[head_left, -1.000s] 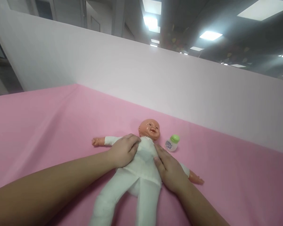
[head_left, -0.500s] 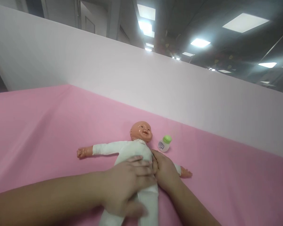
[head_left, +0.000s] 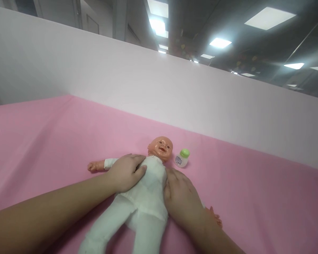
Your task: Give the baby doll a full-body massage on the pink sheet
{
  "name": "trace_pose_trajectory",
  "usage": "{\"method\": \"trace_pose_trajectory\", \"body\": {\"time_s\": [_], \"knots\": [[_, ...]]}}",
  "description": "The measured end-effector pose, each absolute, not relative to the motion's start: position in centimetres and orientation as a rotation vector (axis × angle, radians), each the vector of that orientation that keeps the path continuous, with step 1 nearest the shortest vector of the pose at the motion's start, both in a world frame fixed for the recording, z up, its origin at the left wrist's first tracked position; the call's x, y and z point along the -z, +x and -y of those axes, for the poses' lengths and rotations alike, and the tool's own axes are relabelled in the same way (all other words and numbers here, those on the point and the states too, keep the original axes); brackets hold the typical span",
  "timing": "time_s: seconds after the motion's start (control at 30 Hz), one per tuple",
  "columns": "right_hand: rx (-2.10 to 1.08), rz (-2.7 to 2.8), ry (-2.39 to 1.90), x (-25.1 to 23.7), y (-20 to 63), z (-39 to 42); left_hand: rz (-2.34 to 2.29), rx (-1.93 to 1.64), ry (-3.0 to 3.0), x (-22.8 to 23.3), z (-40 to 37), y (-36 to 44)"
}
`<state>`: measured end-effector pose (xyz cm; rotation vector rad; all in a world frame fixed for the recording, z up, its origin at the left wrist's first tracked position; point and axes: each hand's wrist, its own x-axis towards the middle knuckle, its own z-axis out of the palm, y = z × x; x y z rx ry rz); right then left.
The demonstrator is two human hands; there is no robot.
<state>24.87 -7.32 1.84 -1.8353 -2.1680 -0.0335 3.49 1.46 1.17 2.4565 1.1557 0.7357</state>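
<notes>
We have doll [head_left: 148, 183] on back on desk [head_left: 42, 141], dressed; left hand [head_left: 125, 173] and right hand [head_left: 181, 201] flat on its sides, fingers [head_left: 137, 171] pressed together, gripping nothing; bottle [head_left: 182, 157] untouched beside head.

My left hand [head_left: 125, 173] lies flat, palm down, on the doll's [head_left: 145, 187] left shoulder and upper chest, fingers together and pointing toward its neck, thumb spread along the chest. My left forearm runs bare from the lower left corner, low and nearly level, the wrist straight. My right hand [head_left: 180, 197] rests palm down against the doll's other flank, fingers loosely curved along the side of its torso, fingertips near its armpit. My right forearm comes up from the bottom edge, right of the doll's legs, bare as well. Both hands are open and flat, pressing rather than gripping, one on each side of the doll.
</notes>
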Motion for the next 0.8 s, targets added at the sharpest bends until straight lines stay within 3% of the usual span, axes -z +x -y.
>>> {"method": "trace_pose_trajectory", "body": {"time_s": [0.23, 0.3, 0.47, 0.67, 0.8], "knots": [[0.126, 2.621, -0.765, -2.0, 21.0, 12.0, -1.142, -0.714, 2.417, -0.9, -1.8, 3.4], [0.134, 2.671, -0.656, -1.5, 19.8, 12.7, -1.147, -0.721, 2.418, -0.9, -1.8, 3.5], [0.001, 2.779, -0.744, 0.0, 20.1, 11.5, -1.141, -0.714, 2.415, -1.0, -1.8, 3.5], [-0.402, 2.792, -1.154, -2.8, 23.3, 9.1, -1.124, -0.692, 2.403, -0.9, -1.9, 3.5], [-0.403, 2.635, -1.448, -3.3, 25.1, 8.0, -1.149, -0.743, 2.400, -0.6, -1.7, 3.6]]}}
